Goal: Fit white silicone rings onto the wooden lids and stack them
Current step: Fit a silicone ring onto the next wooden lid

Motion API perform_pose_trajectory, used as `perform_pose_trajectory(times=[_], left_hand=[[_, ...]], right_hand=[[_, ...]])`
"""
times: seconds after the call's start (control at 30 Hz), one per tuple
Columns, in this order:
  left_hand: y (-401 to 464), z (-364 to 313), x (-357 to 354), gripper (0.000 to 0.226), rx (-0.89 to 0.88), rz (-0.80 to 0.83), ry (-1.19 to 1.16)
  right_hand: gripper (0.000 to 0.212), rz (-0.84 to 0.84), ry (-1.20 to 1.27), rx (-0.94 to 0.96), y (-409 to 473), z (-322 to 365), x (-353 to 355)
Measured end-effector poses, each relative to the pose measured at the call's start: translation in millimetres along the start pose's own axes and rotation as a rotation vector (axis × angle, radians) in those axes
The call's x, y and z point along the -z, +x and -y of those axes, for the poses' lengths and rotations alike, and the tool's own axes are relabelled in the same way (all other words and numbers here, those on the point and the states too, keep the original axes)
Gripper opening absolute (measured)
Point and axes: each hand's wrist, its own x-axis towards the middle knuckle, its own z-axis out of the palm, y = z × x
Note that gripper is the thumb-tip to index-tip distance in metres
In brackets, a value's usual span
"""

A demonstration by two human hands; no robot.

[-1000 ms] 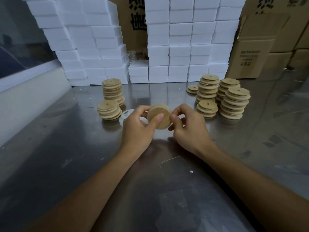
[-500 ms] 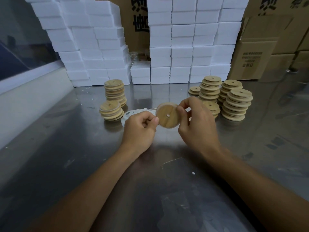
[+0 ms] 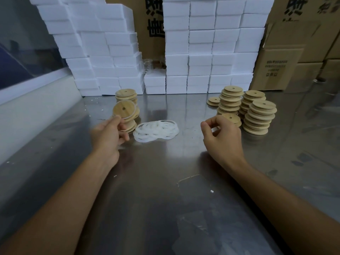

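Large black characters on the cardboard boxes (image 3: pixel 152 24) look cropped, seemingly unreadable.

I was looking into a packing or warehouse workroom: a steel worktable (image 3: pixel 165 181) stood against walls of stacked white foam boxes (image 3: pixel 211 52) and printed cardboard cartons (image 3: pixel 276 67), with batches of identical wooden lids (image 3: pixel 257 115) piled for assembly.

Steel table (image 3: pixel 165 199) with wooden lid stacks (image 3: pixel 257 115), silicone rings (image 3: pixel 156 130), white boxes (image 3: pixel 211 52).
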Motion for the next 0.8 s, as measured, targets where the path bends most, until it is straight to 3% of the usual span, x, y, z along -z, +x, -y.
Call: perform_pose_trajectory(times=[0.4, 0.63, 0.8], left_hand=[[10, 3, 1, 0.027, 0.063, -0.022, 0.017], [8, 4, 2, 0.027, 0.018, -0.059, 0.018], [-6, 14, -5, 0.026, -0.266, -0.01, 0.318]], right_hand=[[0.006, -0.012, 0.007, -0.078, 7, -4, 8], [0.039, 0.056, -0.151, -0.02, 14, -16, 11], [0.063, 0.121, -0.317, -0.049, 24, -26, 12]])
